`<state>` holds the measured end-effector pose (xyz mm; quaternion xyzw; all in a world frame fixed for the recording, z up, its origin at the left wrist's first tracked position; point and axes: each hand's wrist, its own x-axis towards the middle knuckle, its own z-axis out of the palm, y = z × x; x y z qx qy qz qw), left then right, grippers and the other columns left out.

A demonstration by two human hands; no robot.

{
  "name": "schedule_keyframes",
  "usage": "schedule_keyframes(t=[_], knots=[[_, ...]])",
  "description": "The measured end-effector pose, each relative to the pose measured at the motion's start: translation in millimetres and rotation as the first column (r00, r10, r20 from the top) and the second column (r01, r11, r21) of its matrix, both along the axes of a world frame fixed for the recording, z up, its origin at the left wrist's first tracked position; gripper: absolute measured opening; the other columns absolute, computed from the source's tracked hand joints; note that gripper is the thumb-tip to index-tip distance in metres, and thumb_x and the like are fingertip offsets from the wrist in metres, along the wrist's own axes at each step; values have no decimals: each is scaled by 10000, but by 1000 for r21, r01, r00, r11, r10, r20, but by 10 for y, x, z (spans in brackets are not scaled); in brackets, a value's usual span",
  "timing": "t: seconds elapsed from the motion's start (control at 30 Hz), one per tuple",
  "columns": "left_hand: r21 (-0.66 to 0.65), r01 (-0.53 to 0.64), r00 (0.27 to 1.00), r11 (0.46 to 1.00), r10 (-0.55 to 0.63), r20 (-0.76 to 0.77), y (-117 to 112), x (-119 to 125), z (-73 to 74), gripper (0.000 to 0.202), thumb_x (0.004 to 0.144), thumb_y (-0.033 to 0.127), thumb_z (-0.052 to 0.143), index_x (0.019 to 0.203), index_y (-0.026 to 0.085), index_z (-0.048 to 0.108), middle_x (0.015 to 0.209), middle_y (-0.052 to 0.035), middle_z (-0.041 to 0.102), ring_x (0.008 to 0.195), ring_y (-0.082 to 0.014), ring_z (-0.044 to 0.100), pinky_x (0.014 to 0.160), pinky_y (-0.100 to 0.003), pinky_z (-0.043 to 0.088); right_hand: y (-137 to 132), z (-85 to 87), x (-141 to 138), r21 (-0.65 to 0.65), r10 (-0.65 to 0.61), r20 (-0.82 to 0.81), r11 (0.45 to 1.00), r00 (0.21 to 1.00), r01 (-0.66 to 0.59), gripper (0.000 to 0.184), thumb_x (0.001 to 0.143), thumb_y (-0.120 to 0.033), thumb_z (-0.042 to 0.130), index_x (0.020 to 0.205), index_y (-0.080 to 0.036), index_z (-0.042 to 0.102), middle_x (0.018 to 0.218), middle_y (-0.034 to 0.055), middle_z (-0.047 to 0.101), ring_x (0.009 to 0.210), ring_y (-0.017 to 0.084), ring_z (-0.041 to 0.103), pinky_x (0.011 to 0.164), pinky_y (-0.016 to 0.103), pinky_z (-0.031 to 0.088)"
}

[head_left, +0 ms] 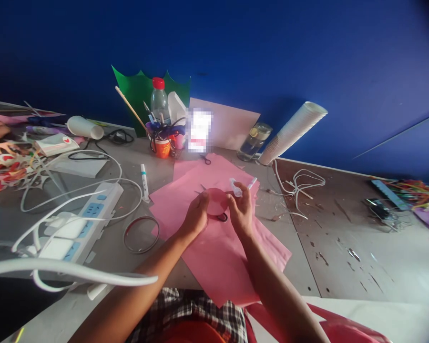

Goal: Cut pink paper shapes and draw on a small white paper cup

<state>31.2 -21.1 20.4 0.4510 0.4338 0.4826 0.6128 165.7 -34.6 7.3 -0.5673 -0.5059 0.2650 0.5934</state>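
My left hand (pixel 196 214) and my right hand (pixel 241 209) are raised together over a sheet of pink paper (pixel 218 247) on the grey table (pixel 343 247). Between them they pinch a small round pink paper piece (pixel 216 201), each hand at one side. My right hand also grips a small clear glue tube with a white tip (pixel 241 186), which sticks up above its fingers. Scissors with black handles (pixel 219 216) lie on the pink sheet just under the hands, mostly hidden.
A white power strip (pixel 89 221) with white cables lies at the left, near a thin ring (pixel 141 234) and a marker (pixel 144 181). A cup of tools (pixel 162 143), a water bottle (pixel 159 102), a glass jar (pixel 253 140) and stacked paper cups (pixel 293 131) stand behind.
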Motion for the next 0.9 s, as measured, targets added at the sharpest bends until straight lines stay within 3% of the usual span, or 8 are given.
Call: schedule_keyframes(t=[0.13,0.23,0.33,0.47,0.53,0.67,0.9], knots=[[-39,-47,999,998,47,6,12,-5,16,388,896,525,599,839,159,714,892,-98,749,927,-274,667,867,-362,506,29,-40,-15,-30,-1,-3,1000,1000,1,503,815,-354,684,1257,-249,468,754,-38,599,633,136,593,587,266,503],[-40,46,997,998,-43,60,6,-13,17,337,825,476,716,912,152,747,929,-94,760,949,-278,674,892,-365,504,42,-61,-17,-77,-26,-38,997,999,23,462,809,-338,678,1223,-244,495,709,-49,590,600,125,572,559,248,489],[-99,171,936,980,-130,327,-22,-21,42,405,802,446,752,1078,151,733,975,-98,764,967,-273,693,896,-375,523,30,-55,5,-126,6,-53,992,999,-13,420,817,-358,658,1199,-251,521,687,-57,580,557,114,541,514,228,460],[-256,294,814,921,-101,571,-29,-52,97,452,771,403,777,1149,170,690,1049,-121,758,987,-280,711,862,-408,565,-3,-28,51,-159,83,76,985,994,-70,412,818,-371,658,1198,-245,560,710,-48,582,567,117,542,516,236,467],[-318,336,804,887,-93,588,-12,-66,101,426,759,348,782,1137,173,690,1068,-128,753,990,-284,713,846,-422,580,-11,-20,75,-148,108,165,985,980,-83,404,815,-358,672,1191,-245,579,738,-31,613,609,132,576,562,260,506],[-390,350,850,852,-113,515,16,-51,47,324,754,233,748,1062,134,718,1034,-150,755,960,-287,715,829,-445,594,-5,-23,113,-125,128,261,987,957,-98,356,836,-330,642,1181,-257,596,825,6,672,666,154,618,594,283,532],[-291,345,871,893,-189,453,-4,23,-52,297,798,265,704,1047,109,742,1062,-162,754,925,-271,711,779,-388,587,8,-14,117,-19,153,73,988,985,-152,433,825,-246,590,1245,-257,483,892,10,674,742,145,627,589,253,522]])
